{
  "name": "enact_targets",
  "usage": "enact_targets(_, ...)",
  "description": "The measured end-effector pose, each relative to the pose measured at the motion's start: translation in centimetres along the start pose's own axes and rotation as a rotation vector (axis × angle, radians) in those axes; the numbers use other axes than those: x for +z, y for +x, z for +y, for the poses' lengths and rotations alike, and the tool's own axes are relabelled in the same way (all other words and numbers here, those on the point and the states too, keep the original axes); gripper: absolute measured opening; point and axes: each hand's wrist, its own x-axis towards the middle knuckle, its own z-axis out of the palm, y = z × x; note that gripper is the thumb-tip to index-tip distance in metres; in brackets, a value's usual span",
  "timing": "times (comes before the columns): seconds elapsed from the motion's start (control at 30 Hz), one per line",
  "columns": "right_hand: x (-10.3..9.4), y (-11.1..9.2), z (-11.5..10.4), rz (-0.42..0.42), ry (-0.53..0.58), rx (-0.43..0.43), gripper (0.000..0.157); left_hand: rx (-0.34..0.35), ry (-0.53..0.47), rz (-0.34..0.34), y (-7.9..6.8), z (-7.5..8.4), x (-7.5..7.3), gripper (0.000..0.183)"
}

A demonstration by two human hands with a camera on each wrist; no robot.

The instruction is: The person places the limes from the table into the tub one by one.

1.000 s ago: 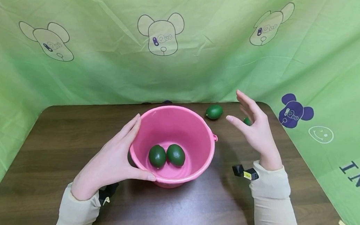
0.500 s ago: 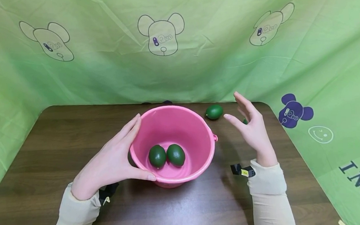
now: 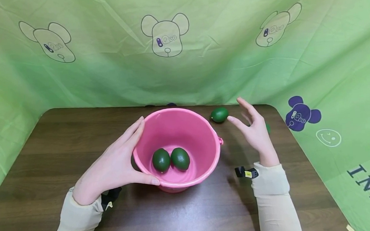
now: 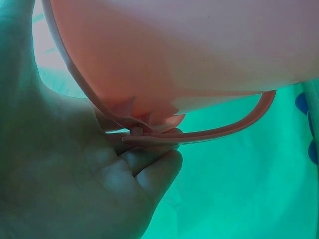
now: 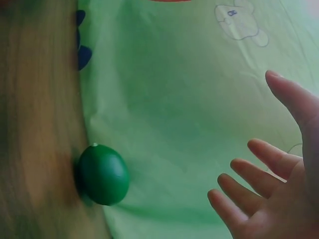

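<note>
Pink bucket (image 3: 179, 130) stands at frame centre, two green limes (image 3: 180, 159) side by side inside, left hand (image 3: 115, 163) gripping its left rim between thumb and fingers; right hand (image 3: 256, 133), right of centre, fingers parted, holding nothing, near another lime (image 3: 219, 115) on the wood-grain table (image 3: 179, 219).

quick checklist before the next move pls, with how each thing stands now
1. Left hand gripping the pink bucket by its rim: ok.
2. Right hand holding nothing: ok.
3. Bucket's mouth uncovered: ok, two limes show inside.
4. Lime right of the bucket gripped: not ok, it lies on the wood-grain table.
5. Green thing behind the right hand in clear sight: not ok, mostly hidden.
6. Bucket's base flat on the table: cannot tell.
</note>
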Motion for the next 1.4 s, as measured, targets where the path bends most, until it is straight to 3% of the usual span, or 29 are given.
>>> enact_targets(0.27,-0.2,1.1,4.4,0.013,-0.001,0.013,0.067,0.001,-0.011,0.003,0.1,-0.1,0.0,0.142)
enact_targets(0.4,-0.4,1.4,5.5,0.019,-0.001,0.014,0.066,-0.001,-0.010,0.001,0.1,-0.1,0.0,0.142)
enact_targets(0.73,-1.1,2.4,6.2,0.047,-0.019,0.037,0.067,-0.004,-0.011,-0.003,0.2,-0.1,0.1,0.142)
enact_targets(1.03,-1.2,2.8,3.0,0.001,-0.035,0.071,0.067,-0.011,-0.014,-0.007,0.1,-0.1,0.2,0.142)
enact_targets(1.33,-1.1,4.7,6.9,-0.023,-0.053,0.106,0.072,-0.008,-0.003,-0.003,0.0,0.0,0.0,0.142)
enact_targets(1.4,-1.0,4.7,6.4,-0.032,-0.044,0.115,0.072,-0.007,-0.003,-0.002,0.0,0.0,0.0,0.142)
